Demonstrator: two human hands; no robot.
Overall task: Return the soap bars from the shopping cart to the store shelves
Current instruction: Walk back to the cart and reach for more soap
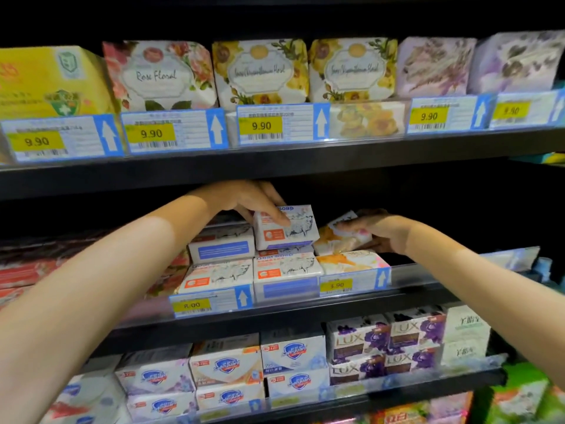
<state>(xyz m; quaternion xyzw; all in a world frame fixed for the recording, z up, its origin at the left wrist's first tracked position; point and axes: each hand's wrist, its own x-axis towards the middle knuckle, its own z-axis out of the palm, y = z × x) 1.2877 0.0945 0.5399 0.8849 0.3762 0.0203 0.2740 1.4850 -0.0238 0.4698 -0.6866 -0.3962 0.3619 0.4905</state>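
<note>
Gripping goat soap (293, 232) in left hand (250, 200), floral bar (334, 240) at 3 o'clock in right hand (382, 232) (tilted, presumably for stacking).

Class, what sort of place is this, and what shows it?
Most likely a supermarket soap aisle: tiered shelves, yellow price tags on their edges, rows of boxed soap bars. The left hand grips a goat soap bar, the right hand a floral soap bar.

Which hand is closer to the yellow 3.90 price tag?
Right. The right hand grips an orange soap bar just above the price tag; the left hand holds a goat soap box further up and left.
</note>
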